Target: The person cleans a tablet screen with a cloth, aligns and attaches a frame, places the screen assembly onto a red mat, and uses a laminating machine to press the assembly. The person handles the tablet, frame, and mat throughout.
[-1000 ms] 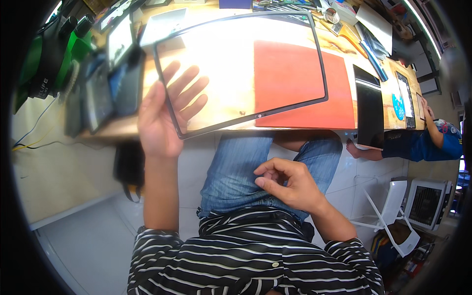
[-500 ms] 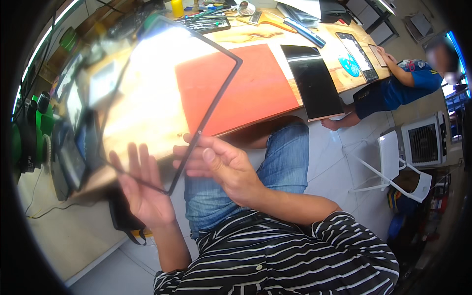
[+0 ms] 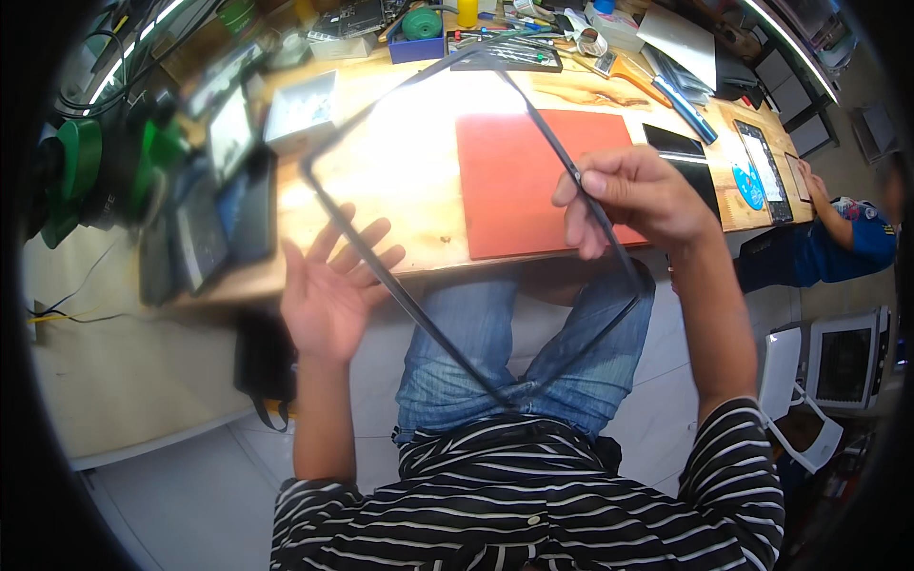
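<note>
Right hand [image 3: 633, 195] pinches the dark-framed glass panel [image 3: 430, 171] by its edge, left hand [image 3: 328, 285] open flat beneath it.

A large clear glass panel with a thin black rounded border [image 3: 419, 314] fills the frame's centre. It is tilted, lifted above the lap, its far edge near the upper middle.

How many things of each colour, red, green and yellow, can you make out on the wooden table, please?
Red: 1, the red mat.
Green: 1, the green tape roll.
Yellow: 1, the yellow bottle.
Total: 3, all on the table, beyond the glass panel held by the left hand and right hand.
</note>
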Motion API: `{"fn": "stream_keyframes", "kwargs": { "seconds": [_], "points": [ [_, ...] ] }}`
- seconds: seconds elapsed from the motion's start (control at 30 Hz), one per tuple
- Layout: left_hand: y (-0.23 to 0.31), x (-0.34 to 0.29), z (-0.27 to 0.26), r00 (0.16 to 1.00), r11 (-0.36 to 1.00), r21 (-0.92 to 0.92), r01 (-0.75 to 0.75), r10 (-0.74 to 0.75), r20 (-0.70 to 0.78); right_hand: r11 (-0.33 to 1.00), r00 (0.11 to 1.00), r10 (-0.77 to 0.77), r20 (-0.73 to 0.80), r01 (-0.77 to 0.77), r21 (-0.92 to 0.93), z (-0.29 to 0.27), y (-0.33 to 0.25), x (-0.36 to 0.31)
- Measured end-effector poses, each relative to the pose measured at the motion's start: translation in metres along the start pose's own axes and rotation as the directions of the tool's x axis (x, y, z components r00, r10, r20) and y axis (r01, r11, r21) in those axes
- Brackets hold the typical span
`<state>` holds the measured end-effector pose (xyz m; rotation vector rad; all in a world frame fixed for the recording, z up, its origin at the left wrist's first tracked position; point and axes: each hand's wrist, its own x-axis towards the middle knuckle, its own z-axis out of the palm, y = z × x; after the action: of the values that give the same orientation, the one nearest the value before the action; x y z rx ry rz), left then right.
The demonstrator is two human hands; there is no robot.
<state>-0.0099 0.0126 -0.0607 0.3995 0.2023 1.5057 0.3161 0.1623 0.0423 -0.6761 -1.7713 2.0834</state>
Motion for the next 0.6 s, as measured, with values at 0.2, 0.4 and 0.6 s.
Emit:
{"fn": "stream_keyframes", "kwargs": {
  "seconds": [0.2,0.4,0.6],
  "points": [
    [0.012,0.009,0.008,0.994,0.97,0.233,0.07,-0.049,-0.093,0.916,0.947,0.276,0.163,-0.208,-0.344,-0.031,-0.044,0.043],
    [-0.006,0.013,0.011,0.989,0.929,0.361,0.085,-0.033,-0.147,0.837,0.933,0.33,0.143,-0.219,-0.501,-0.045,-0.047,0.085],
    [-0.022,0.021,0.019,0.968,0.866,0.484,0.124,0.002,-0.251,0.8,0.938,0.34,0.075,-0.246,-0.547,-0.059,-0.038,0.102]
  ]
}}
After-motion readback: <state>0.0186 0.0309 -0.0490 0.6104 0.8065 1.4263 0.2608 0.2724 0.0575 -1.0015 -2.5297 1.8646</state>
